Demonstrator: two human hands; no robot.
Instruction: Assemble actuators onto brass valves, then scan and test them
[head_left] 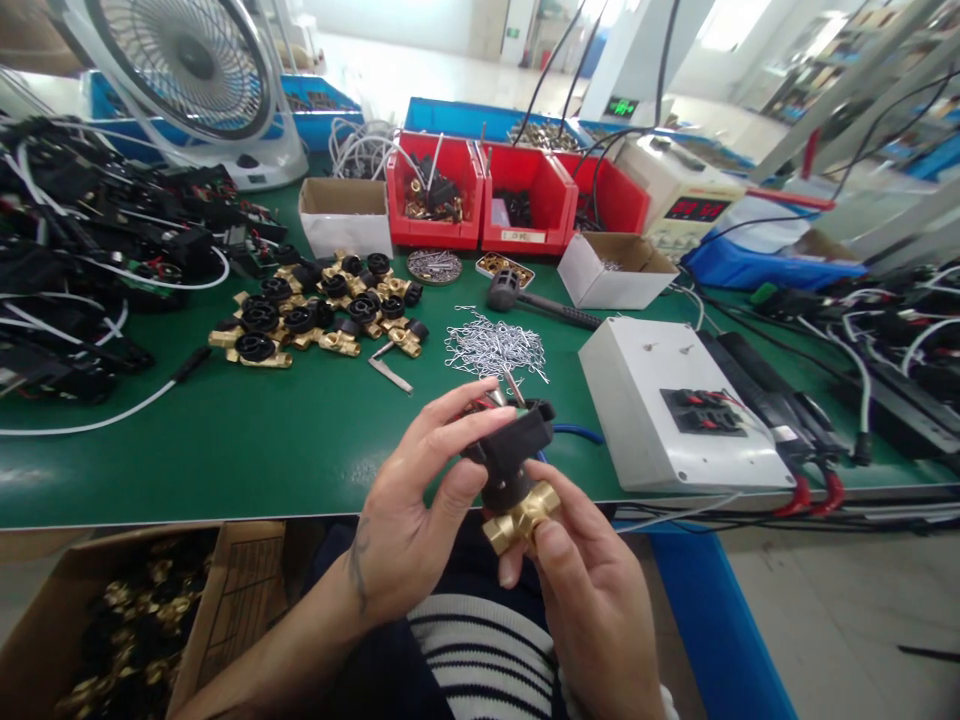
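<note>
Fig.: a valve held in both hands, over the lap, at the near edge of the green table [262, 440].

- Left hand [420, 500]: partly closed, fingers stretched over the black top of the valve [514, 470], thumb pressing its near side.
- Right hand [592, 590]: closed round the brass base from below, thumb on the fitting's front face. Fingers underneath are hidden.
- Valve: upright, slightly tilted, black part up and brass part down, between the two hands and touching both.
- Just beyond the hands: loose pile of wire clips [495, 345].
- Beyond and to the left of the left hand: heap of similar brass-and-black valves [322, 310].
- Right of the hands: white box [675, 405] w/ red and black terminals on top.
- Below the left forearm: cardboard box [112, 620] of more brass parts.
- Far beyond the hands: red bins [480, 195]. Far left: fan [195, 80].
</note>
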